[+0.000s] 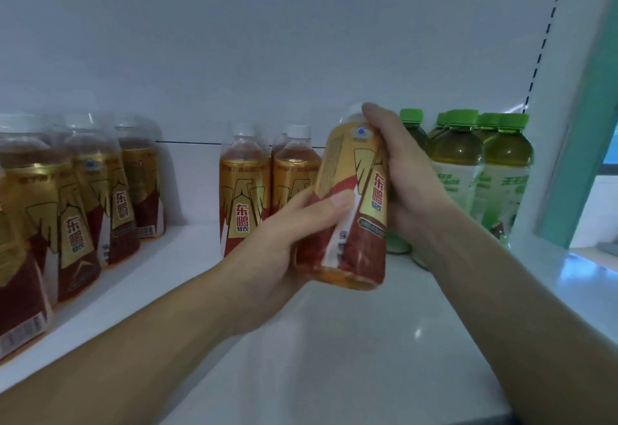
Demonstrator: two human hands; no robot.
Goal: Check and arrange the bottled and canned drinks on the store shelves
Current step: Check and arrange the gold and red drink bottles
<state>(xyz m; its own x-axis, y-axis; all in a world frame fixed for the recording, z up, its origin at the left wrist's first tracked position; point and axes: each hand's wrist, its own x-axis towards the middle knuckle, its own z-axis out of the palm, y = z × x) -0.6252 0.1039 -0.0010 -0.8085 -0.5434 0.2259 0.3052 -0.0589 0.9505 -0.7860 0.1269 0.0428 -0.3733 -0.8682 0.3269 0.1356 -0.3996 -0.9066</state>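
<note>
The left forearm (pixel 133 341) and right forearm (pixel 518 291) reach in over the white shelf (pixel 334 341). The left hand (pixel 284 240) wraps the lower half of a gold-and-red energy drink bottle (pixel 351 197), thumb across the label and fingers curled behind. The right hand (pixel 401 170) grips its shoulder and neck, hiding most of the cap. The bottle is held clear of the shelf, slightly tilted, in front of the standing rows. Set down carelessly, its base could likely clip the neighbours just behind and topple them, since they stand close together; a loosened two-hand grip on the smooth label could also let it slip. At far left a cluster of matching bottles (pixel 77 210) holds amber-brown drink under pale caps. A middle pair (pixel 245 184) of the same kind looks equally full. The held bottle shows amber liquid at its base. At right, green-capped tea bottles (pixel 481 164) hold yellow-green liquid, packed tightly.
</note>
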